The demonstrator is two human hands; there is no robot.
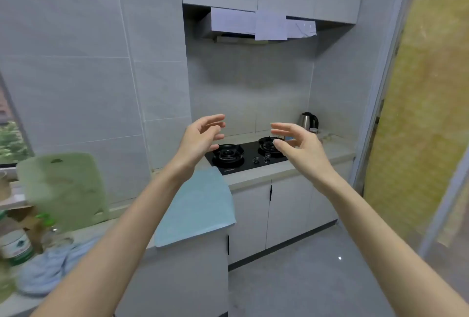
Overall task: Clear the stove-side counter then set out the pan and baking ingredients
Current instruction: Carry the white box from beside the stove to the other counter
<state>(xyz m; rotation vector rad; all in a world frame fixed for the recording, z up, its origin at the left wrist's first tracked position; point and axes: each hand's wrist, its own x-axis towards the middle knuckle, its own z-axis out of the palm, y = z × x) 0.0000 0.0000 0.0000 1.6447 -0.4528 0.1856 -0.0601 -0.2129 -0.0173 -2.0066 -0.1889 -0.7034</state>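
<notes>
- Black glass stove (250,164) sits in the corner run of worktop. Both burners are bare and no pan is in view.
- Left hand (203,136) and right hand (297,144) are raised in front of the stove with palms facing each other. The fingers are spread and loosely curved, and neither hand holds or touches anything.
- Stove-side counter (335,150), to the right of the stove, carries a steel kettle (308,120) with a small container (313,130) just beside it.
- A light blue mat (198,205) lies on the worktop left of the stove and hangs over the front edge.
- Step in hand, as judged: clearing the counter, not yet begun, since the kettle stands in place.
- Next move, as judged: bring the right hand to the kettle handle, grip it, and lift the kettle upright off the counter. The small container follows.
- Baking ingredients cannot be identified. A jar (15,245) at lower left is too blurred to tell.
</notes>
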